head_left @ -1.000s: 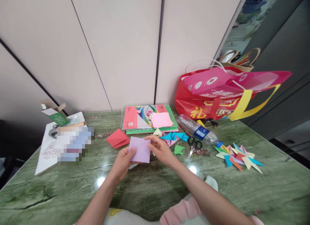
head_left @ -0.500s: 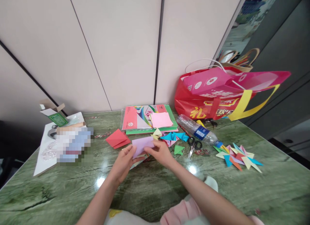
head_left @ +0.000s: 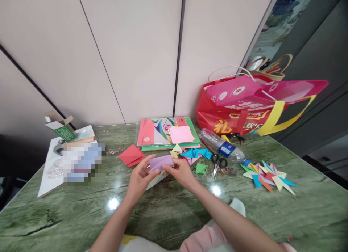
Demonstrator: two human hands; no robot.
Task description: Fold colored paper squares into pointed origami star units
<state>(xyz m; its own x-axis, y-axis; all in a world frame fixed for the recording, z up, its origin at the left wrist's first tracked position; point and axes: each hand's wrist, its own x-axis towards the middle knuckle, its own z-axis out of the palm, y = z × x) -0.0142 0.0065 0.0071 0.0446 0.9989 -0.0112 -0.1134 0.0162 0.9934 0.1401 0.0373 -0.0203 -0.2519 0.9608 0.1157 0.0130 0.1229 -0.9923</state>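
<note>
over on the left a small green box (head_left: 65,133) sits with its flaps up, and nearer the middle a red folded paper (head_left: 132,155) lies on the marbled surface (head_left: 89,212). next along is the left hand (head_left: 138,180), thumb and fingers apart at the left end of the purple paper (head_left: 161,163); from where i stand i can't tell whether they grip it. the sheet is between the two hands, bent over on itself. it looks thin, so i'd judge it light and soft, quick to crease, easy to tear, best taken by its edges and corners. the right hand (head_left: 183,172) pinches its right end between thumb and fingers. farther right lie the scissors (head_left: 215,169), a plastic bottle (head_left: 226,149) and pointed paper folds (head_left: 269,176).
</note>
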